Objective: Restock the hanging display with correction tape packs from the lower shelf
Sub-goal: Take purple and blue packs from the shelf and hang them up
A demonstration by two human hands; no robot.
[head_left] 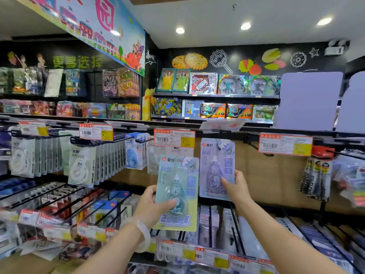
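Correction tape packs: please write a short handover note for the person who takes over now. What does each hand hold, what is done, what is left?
Left hand: grips the green correction tape pack by its lower left edge, raised in front of the display, not hung.
Right hand: pinches the purple correction tape pack at its right side, with the pack's top up at the hook below the price tag; whether it is on the hook cannot be told.
Done: two packs brought up.
Left: seat the purple pack, hang the green one, then fetch more from the lower shelf.
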